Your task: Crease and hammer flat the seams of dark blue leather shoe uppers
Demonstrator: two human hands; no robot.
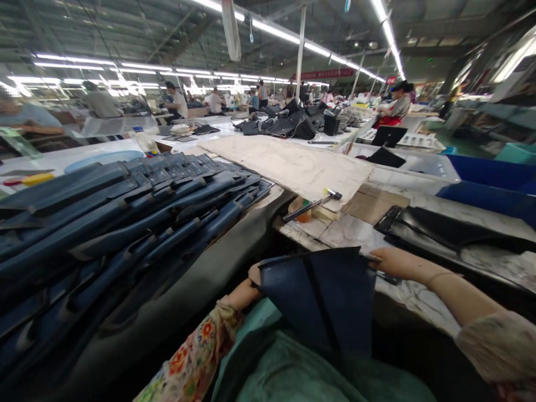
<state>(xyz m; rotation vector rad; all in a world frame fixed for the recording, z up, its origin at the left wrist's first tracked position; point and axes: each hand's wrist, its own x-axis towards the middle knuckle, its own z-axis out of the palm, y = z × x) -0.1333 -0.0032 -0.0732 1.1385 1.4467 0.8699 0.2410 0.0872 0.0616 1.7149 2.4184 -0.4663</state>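
A dark blue leather-like panel (347, 301) with a black strip down it hangs in front of my body, over the green apron (288, 363). My left hand (249, 286) is closed on its upper left corner. At the upper right corner my right hand (391, 262) pinches the edge, with the arm stretched out to the side. The panel's lower end is lost in shadow. Many similar blue pieces (159, 206) lie in overlapping rows on the left. Ahead of the panel, a hammer (307, 207) rests near the table's front edge.
A cream cloth (293, 162) covers the middle of the table. Black glossy pieces (452, 229) lie at right, near a white bin (422, 162) and blue bins (494, 173). A black pile (288, 120) stands farther back. Several people work in the background.
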